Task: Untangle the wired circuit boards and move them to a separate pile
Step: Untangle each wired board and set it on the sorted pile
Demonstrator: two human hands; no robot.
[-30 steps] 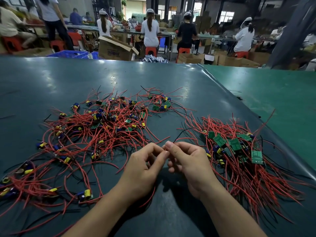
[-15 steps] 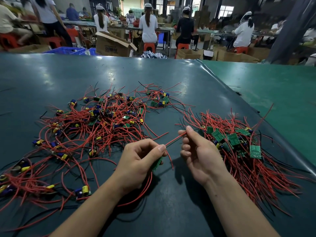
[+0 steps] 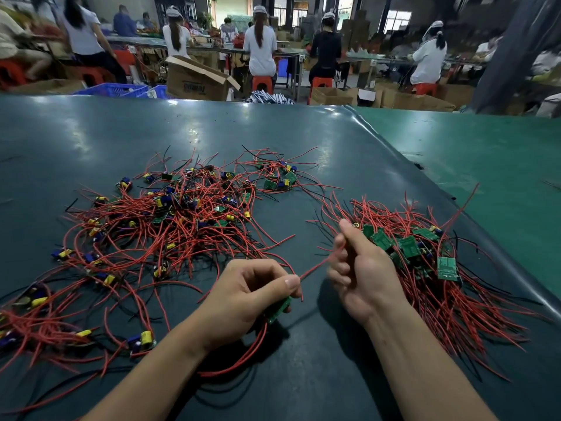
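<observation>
Red wire runs taut between your hands, long axis rising from lower left to upper right. Its green circuit board sits below your left thumb, tilted, half hidden under the fingers. Your left hand is curled around the board, thumb pressing the wire. Your right hand pinches the wire's far end, fingers curled. Tangled pile lies left on the table; sorted pile just beside your right hand.
</observation>
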